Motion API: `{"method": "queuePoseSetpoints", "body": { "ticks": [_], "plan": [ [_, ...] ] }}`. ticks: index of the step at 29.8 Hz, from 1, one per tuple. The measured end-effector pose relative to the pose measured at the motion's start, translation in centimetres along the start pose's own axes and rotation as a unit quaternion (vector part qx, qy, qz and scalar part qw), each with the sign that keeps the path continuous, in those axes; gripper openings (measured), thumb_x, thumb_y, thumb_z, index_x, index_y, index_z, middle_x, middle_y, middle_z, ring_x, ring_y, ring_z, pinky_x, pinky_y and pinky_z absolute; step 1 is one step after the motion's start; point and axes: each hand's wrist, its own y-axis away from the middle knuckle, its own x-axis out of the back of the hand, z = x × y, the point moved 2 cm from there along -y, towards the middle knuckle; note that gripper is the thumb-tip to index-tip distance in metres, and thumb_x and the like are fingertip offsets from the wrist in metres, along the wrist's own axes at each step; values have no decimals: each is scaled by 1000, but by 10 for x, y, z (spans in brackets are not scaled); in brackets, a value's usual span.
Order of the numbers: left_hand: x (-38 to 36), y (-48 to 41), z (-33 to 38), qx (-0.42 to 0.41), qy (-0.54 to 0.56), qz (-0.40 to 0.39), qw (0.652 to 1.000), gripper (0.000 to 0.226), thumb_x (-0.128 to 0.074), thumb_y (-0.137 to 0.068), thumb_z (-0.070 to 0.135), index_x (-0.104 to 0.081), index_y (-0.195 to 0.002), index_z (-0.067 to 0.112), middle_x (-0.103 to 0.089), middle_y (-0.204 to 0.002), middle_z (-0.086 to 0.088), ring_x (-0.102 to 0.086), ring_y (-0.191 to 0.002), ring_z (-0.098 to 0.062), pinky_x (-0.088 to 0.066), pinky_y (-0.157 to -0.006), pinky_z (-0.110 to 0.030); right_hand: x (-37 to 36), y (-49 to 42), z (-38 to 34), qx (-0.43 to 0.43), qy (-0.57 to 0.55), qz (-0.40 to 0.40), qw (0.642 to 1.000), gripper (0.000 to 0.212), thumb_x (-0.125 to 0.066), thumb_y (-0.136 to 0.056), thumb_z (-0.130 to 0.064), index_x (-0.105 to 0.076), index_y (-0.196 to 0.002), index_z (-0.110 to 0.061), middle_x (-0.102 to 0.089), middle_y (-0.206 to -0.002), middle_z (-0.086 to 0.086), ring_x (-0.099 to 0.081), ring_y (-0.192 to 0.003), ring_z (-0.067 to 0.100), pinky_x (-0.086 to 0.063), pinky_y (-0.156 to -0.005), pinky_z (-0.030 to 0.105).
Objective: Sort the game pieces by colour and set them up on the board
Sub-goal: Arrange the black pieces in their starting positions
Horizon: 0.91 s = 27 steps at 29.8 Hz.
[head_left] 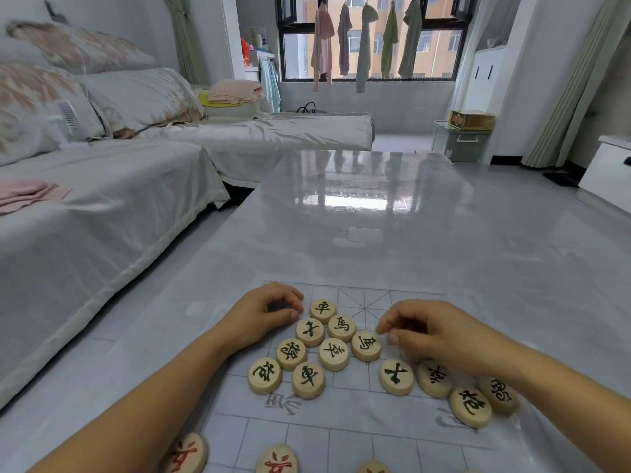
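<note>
Green pieces (333, 354) bunched mid-board (355, 435), red pieces (276, 458) at near edge; left hand (269, 310) curled, contents unclear, right hand (423, 331) pinched beside a piece, grip unclear: either could scatter neighbours.

Head camera looks forward-down, close over the board (341, 431) (single view).
</note>
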Motion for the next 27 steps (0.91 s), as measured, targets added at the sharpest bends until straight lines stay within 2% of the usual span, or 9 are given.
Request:
{"method": "queuePoseSetpoints", "body": {
  "ticks": [4, 6, 9, 13, 15, 18, 21, 24, 27],
  "plan": [
    [0, 0, -2, 5, 16, 7, 1000, 12, -65, -81, 7, -67, -79, 19, -61, -109, 10, -57, -108, -9, -43, -97, -23, -26, -19, -31, 92, 99, -20, 991, 23, -52, -91, -26, -61, -111, -32, -56, -104, -10, -49, -83, 1, -42, -79, 17],
    [0, 0, -2, 6, 19, 10, 1000, 10, -65, -81, 7, -67, -79, 17, -61, -109, 10, -57, -107, -8, -43, -96, -22, -41, -32, -47, 115, 139, -35, 983, 29, -50, -92, -31, -57, -119, -26, -50, -105, -6, -44, -89, 4, -39, -83, 22],
    [0, 1, -2, 8, 32, 13, 999, 11, -64, -82, 5, -68, -80, 15, -62, -109, 8, -58, -103, -4, -42, -92, -16, -65, -48, -67, 106, 227, -36, 967, 35, -55, -87, -40, -56, -113, -16, -42, -98, -2, -39, -87, 12, -37, -76, 31],
    [-1, 0, -4, 16, 42, 18, 999, 11, -61, -83, 2, -67, -81, 12, -63, -109, 7, -58, -102, -3, -43, -89, -13, -81, -56, -85, 104, 316, -25, 943, 28, -55, -87, -33, -54, -99, -8, -51, -112, 11, -38, -82, 19, -33, -69, 34],
    [-1, 0, -5, 14, 46, 18, 999, 9, -62, -82, 2, -67, -84, 9, -66, -103, 10, -59, -101, -3, -45, -88, -12, -79, -54, -88, 108, 314, -24, 943, 25, -55, -87, -31, -54, -97, -8, -50, -114, 11, -39, -81, 20, -33, -68, 34],
    [-1, 1, -3, 3, 54, 20, 998, 8, -65, -81, 4, -68, -83, 11, -67, -98, 6, -61, -98, -4, -46, -88, -14, -50, -58, -75, 98, 253, 20, 962, 22, -54, -85, -34, -51, -95, -14, -48, -105, 4, -48, -83, 20, -40, -70, 34],
    [0, 0, -4, 8, 27, 22, 999, 10, -66, -81, 7, -67, -81, 17, -64, -106, 9, -58, -100, -2, -43, -92, -17, -1, -74, -38, 44, 215, 60, 974, 32, -57, -86, -35, -53, -112, -16, -51, -112, 2, -53, -92, 18, -45, -82, 29],
    [0, -1, -5, 8, 18, 20, 1000, 11, -66, -82, 8, -67, -81, 19, -63, -109, 9, -58, -101, 0, -42, -93, -17, 17, -87, 4, -11, 228, 30, 973, 34, -57, -87, -28, -52, -120, -21, -50, -120, 4, -53, -98, 18, -45, -88, 29],
    [0, -1, -7, 7, 23, 20, 1000, 10, -65, -82, 8, -68, -81, 18, -63, -109, 9, -58, -102, 0, -43, -92, -16, 12, -91, 23, -21, 172, 6, 985, 42, -56, -87, -12, -51, -126, -25, -47, -124, 4, -51, -108, 18, -42, -93, 27]
  ]
}}
